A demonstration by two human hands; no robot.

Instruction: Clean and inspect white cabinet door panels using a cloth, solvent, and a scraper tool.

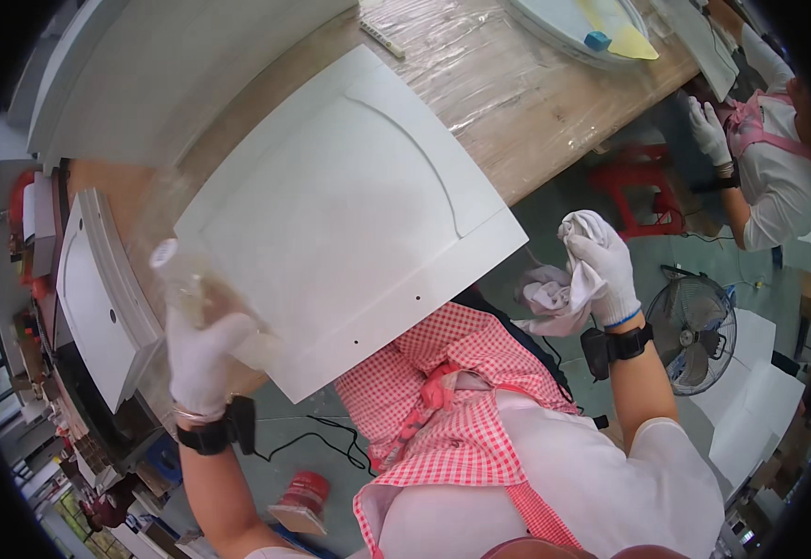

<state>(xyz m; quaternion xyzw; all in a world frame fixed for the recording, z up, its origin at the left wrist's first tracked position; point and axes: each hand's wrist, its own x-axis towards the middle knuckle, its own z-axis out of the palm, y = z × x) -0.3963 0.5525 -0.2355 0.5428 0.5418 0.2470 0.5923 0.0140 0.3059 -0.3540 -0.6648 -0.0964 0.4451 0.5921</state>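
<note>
A white cabinet door panel with a raised arched centre lies flat on the wooden workbench, its near corner jutting past the bench edge toward the person's red-checked apron. At the panel's left edge, the gloved left hand is closed around a clear plastic bottle, blurred, whose white cap points up and away from the panel's corner. The gloved right hand is off the panel's right corner, out over the floor and well apart from the left hand, clenched on a crumpled white rag that hangs below the fist. Both forearms rise from the lower edge with bent elbows, each wearing a black wrist strap. Left of the panel, a second white door rests at the bench end. Beyond the panel's far edge, clear plastic film covers the wood. To the panel's right stand a red stool and a floor fan, and another person's gloved hand works at the bench.
</note>
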